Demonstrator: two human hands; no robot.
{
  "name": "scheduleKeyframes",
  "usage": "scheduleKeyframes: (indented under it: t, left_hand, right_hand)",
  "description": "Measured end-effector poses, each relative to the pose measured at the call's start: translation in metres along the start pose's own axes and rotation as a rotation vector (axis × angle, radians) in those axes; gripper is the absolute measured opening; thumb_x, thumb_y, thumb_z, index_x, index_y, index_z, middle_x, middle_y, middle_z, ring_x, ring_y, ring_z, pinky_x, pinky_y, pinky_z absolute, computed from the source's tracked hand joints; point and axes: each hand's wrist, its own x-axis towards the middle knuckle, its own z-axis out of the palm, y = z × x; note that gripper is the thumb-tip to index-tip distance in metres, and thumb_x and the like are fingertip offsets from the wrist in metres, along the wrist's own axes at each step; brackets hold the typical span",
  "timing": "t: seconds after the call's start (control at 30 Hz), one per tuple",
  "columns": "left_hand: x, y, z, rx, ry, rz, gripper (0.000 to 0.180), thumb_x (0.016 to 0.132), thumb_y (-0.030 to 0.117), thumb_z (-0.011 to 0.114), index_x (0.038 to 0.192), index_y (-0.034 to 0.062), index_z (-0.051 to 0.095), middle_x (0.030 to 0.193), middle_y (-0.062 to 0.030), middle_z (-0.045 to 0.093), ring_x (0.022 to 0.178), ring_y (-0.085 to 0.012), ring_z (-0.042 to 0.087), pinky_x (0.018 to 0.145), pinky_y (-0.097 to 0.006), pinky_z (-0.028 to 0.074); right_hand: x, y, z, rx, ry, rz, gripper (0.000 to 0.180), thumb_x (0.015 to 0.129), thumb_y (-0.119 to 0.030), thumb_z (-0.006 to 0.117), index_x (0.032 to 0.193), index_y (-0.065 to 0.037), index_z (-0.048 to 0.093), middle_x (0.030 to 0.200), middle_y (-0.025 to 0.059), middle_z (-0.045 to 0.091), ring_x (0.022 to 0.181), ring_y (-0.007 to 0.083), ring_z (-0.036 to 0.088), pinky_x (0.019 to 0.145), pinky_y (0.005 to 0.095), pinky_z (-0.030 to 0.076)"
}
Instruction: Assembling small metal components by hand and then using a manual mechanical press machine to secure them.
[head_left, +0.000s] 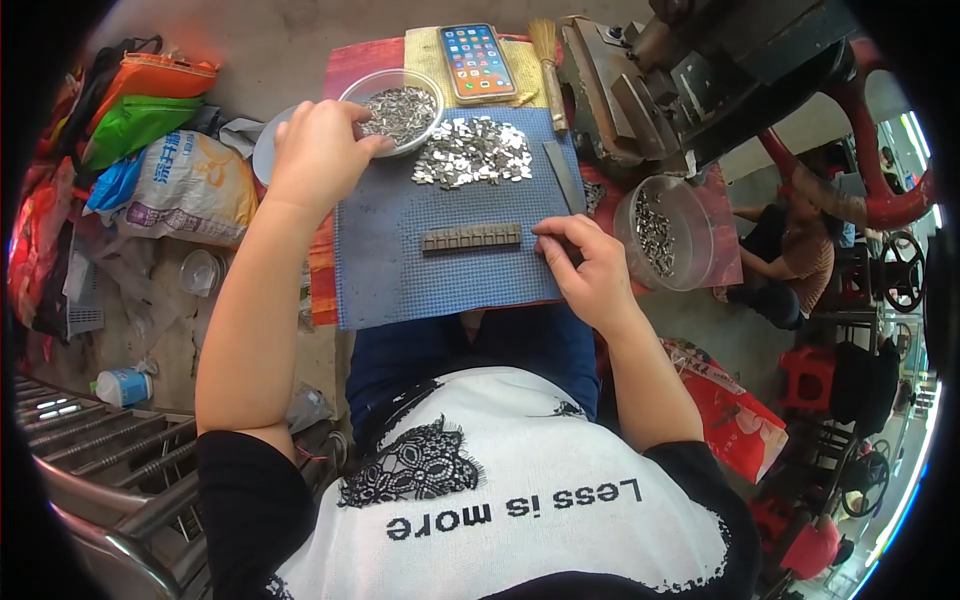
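Observation:
My left hand (318,152) reaches up to a clear plastic bowl (395,103) of small metal pieces, fingertips touching its near rim. My right hand (585,262) rests on the right edge of a blue mat (400,270) laid over my lap, fingers pinched together right beside the right end of a short row of lined-up metal pieces (471,237). Whether a piece sits between those fingers I cannot tell. A loose heap of shiny metal pieces (473,152) lies on the mat's far part.
A second clear tub (668,232) of metal pieces stands right of the mat. A phone (477,60), a small brush (548,70) and a flat metal blade (563,175) lie beyond. A heavy press machine (720,70) stands at upper right. Bags (170,170) lie at left. Another person (790,250) sits at right.

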Motion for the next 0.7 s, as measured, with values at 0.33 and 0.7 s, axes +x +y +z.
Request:
scheduleKeyframes:
  t: [0.33,0.7]
  left_hand:
    - [0.034,0.002,0.0,0.087,-0.306,0.0,0.03,0.072,0.031,0.086,0.087,0.0064,0.076,0.091,-0.0131,0.075,0.095,-0.0302,0.07,0.089,-0.044,0.048]
    - [0.026,0.01,0.014,-0.082,0.005,0.326,0.026,0.075,0.017,0.079,0.1,0.0076,0.077,0.101,-0.0037,0.074,0.108,-0.0248,0.06,0.097,-0.04,0.045]
  right_hand:
    - [-0.008,-0.001,0.008,-0.042,0.06,0.001,0.014,0.089,-0.004,0.065,0.101,-0.001,0.068,0.086,0.0116,0.065,0.079,0.0254,0.061,0.071,0.0341,0.049]
    - [-0.004,-0.001,0.005,-0.065,0.06,-0.034,0.013,0.089,-0.003,0.065,0.102,0.0,0.068,0.086,0.0113,0.065,0.078,0.0244,0.06,0.07,0.0328,0.049]
